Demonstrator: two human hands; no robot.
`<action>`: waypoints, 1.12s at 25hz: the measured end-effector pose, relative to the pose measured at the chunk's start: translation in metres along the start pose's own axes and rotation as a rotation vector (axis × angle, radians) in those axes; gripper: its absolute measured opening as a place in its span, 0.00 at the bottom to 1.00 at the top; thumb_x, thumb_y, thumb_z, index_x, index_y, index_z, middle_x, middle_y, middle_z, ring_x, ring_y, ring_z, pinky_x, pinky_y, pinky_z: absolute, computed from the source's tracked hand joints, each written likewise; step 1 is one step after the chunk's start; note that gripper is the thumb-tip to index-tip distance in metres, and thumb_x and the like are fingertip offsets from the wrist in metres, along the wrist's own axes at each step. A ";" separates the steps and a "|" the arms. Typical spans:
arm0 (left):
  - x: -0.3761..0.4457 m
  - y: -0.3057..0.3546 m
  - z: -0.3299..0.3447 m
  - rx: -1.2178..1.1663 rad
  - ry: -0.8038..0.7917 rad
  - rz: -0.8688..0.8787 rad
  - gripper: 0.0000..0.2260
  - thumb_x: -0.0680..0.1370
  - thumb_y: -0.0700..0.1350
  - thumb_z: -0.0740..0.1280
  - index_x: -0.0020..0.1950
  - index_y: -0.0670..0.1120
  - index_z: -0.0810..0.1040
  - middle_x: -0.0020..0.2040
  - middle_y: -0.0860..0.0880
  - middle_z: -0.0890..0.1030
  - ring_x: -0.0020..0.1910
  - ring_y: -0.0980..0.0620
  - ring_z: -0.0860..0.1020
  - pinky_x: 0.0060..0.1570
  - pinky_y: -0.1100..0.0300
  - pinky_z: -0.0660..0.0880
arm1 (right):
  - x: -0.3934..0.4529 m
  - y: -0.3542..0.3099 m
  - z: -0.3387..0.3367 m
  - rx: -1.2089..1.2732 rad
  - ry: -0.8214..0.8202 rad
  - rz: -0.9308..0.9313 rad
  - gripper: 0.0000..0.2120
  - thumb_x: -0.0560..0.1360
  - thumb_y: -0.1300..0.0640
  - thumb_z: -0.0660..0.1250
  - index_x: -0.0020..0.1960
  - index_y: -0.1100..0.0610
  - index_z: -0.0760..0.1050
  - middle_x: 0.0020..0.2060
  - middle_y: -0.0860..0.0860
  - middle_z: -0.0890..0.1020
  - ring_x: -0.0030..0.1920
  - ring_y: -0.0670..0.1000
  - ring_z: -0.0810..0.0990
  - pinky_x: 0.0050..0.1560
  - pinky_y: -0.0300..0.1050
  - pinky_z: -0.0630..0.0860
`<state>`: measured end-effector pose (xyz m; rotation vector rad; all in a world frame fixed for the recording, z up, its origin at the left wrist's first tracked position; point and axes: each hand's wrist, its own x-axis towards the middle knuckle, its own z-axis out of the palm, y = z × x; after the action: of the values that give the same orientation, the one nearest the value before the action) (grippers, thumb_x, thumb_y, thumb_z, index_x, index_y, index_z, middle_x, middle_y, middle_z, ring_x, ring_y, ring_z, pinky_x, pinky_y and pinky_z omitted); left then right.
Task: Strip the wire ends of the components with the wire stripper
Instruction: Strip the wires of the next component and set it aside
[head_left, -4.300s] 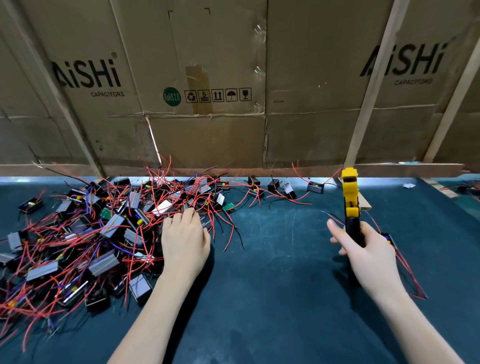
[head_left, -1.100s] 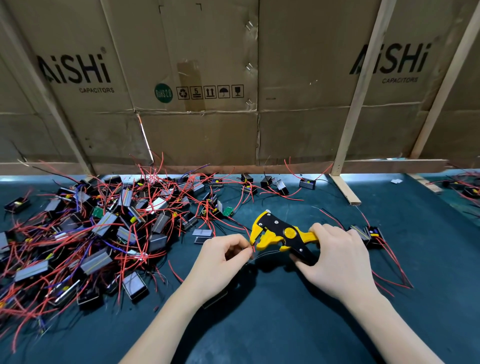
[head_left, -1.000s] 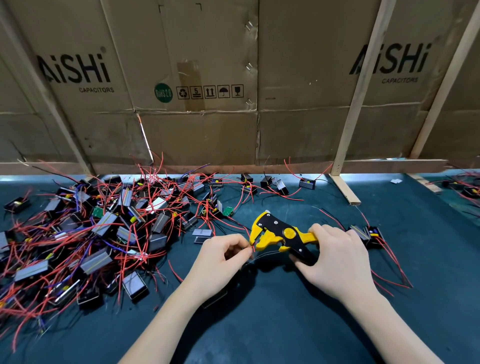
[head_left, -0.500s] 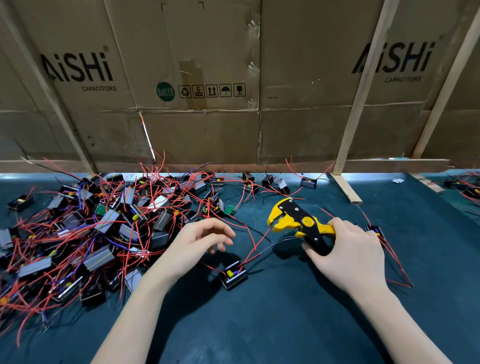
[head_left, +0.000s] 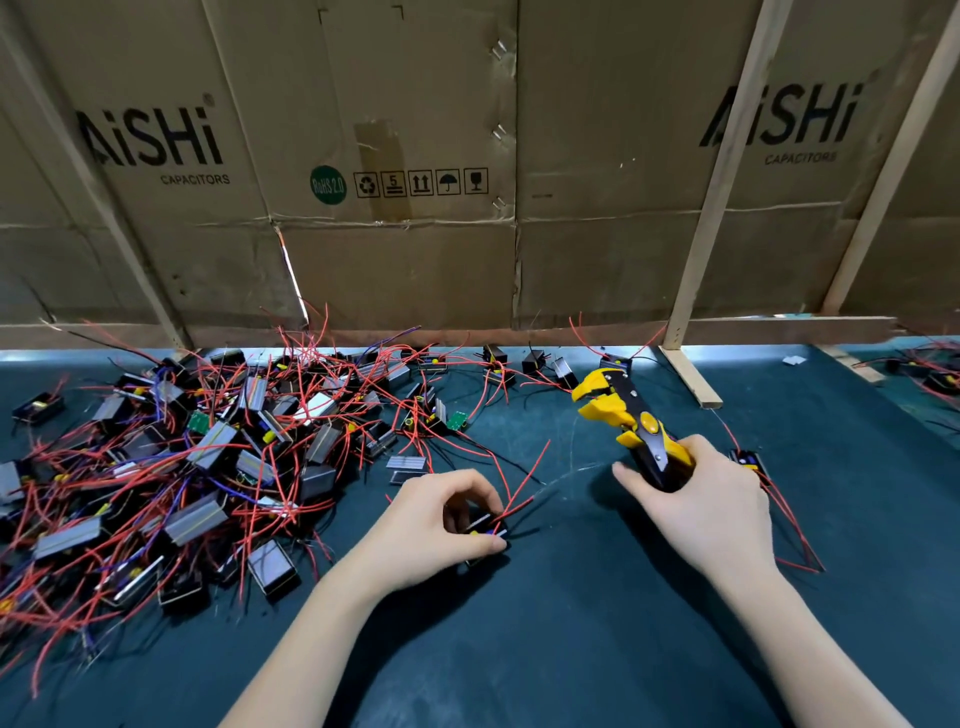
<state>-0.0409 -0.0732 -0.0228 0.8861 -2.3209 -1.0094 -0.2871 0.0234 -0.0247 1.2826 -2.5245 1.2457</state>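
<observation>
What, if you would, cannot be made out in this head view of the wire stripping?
- Component: mostly covered by the left hand that grips it; its shape is unclear.
- Its red wires: ends too thin to tell whether stripped.
- Wire stripper: handles hidden inside the right hand.
- Component behind that hand: largely blocked.
- Pile: cut off by the left edge.

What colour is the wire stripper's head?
Yellow, with a black body, on the wire stripper; head view.
</observation>
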 end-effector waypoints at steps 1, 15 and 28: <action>0.000 0.001 0.001 -0.001 -0.003 -0.003 0.09 0.70 0.42 0.77 0.46 0.48 0.79 0.33 0.52 0.79 0.29 0.56 0.76 0.33 0.65 0.72 | 0.001 0.000 -0.001 0.039 -0.014 0.037 0.21 0.64 0.35 0.73 0.36 0.49 0.68 0.32 0.46 0.77 0.39 0.56 0.75 0.38 0.47 0.67; 0.005 0.006 0.023 -0.325 0.040 -0.013 0.06 0.77 0.47 0.70 0.41 0.49 0.83 0.35 0.50 0.82 0.34 0.56 0.76 0.36 0.62 0.73 | -0.006 -0.020 -0.004 0.988 -0.794 0.277 0.24 0.67 0.40 0.72 0.50 0.60 0.82 0.52 0.60 0.84 0.39 0.53 0.79 0.41 0.45 0.73; 0.012 -0.003 0.021 -0.286 0.329 -0.204 0.10 0.76 0.41 0.71 0.35 0.48 0.84 0.29 0.52 0.81 0.28 0.57 0.75 0.32 0.65 0.72 | -0.022 -0.032 -0.004 1.354 -1.401 -0.041 0.24 0.76 0.42 0.66 0.59 0.61 0.78 0.61 0.77 0.68 0.40 0.55 0.77 0.46 0.52 0.71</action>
<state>-0.0606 -0.0736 -0.0367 1.0918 -1.7896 -1.1456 -0.2519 0.0303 -0.0100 3.3073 -1.5447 2.9621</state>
